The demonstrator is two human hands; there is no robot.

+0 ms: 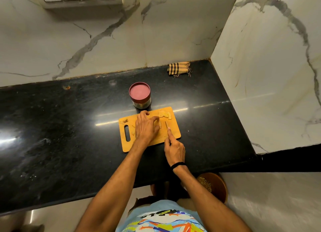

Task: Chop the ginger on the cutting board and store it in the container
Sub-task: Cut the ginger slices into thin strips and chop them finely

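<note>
container (140,96) lid on, behind cutting board (173,127).

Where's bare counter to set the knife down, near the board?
Bare counter lies right of the cutting board, up to the folded cloth, and on the wide stretch to its left. Crowded: the container nearly touches the board's far edge, and both hands and ginger fill the board.

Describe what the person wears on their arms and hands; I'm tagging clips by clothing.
Both forearms are bare, with no sleeves or gloves showing. The right hand has a thin black band around its wrist. The left hand carries no visible ring, watch or band.
</note>
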